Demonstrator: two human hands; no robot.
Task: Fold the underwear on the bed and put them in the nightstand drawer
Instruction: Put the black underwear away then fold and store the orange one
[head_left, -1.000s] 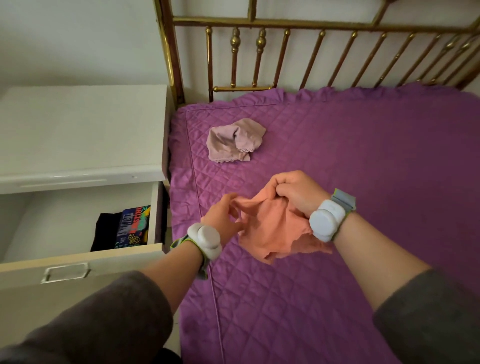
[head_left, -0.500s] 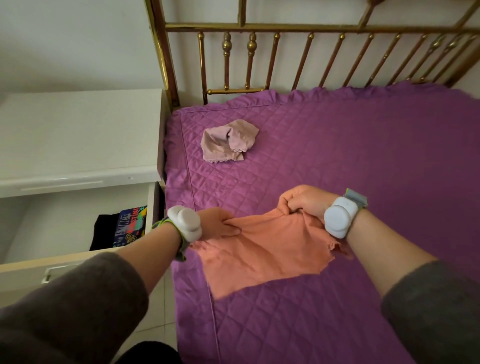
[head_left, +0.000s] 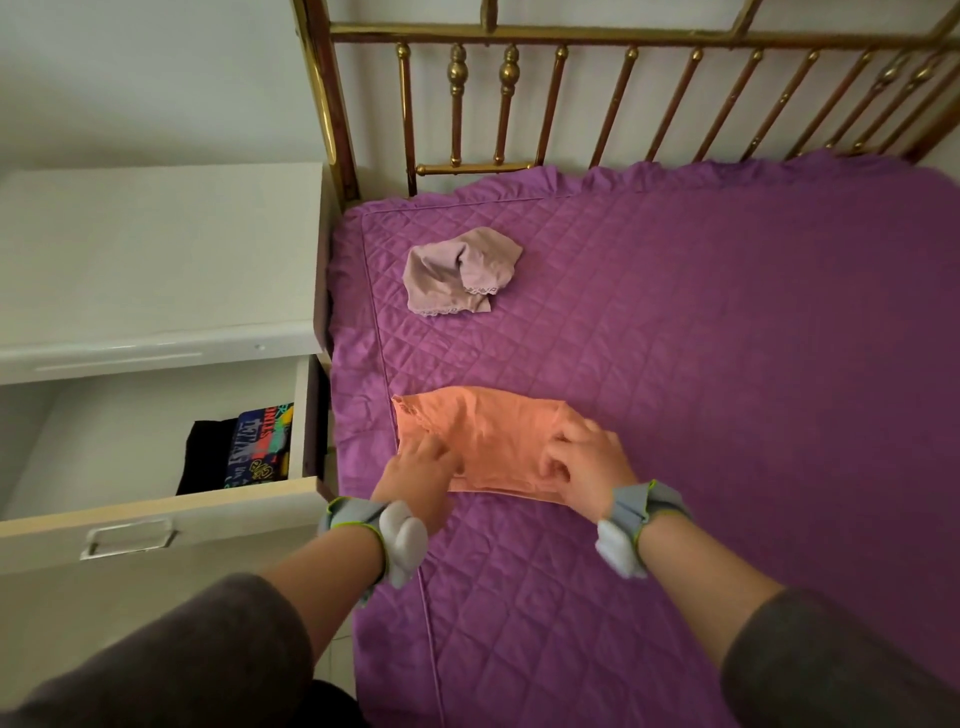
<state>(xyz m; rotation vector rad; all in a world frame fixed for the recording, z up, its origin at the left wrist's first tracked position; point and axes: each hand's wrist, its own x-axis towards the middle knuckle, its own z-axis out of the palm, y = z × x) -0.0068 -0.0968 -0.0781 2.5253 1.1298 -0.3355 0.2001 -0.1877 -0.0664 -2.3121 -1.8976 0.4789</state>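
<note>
The orange underwear (head_left: 488, 436) lies flat on the bed (head_left: 727, 364), looking soft and light (best taken by its side edges), with the left hand (head_left: 415, 470) and right hand (head_left: 589, 467) on it, fingers bent, pinching or pressing unclear.

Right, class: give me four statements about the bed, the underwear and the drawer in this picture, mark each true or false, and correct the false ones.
1. The orange underwear lies on the purple bedspread, touched by the left hand and the right hand. True.
2. The nightstand drawer is closed. False: it is pulled open, with dark folded clothes inside.
3. The pink underwear sits folded in the drawer. False: it lies crumpled on the bedspread, nearer the brass headboard.
4. The two pieces of underwear lie apart. True.
</note>
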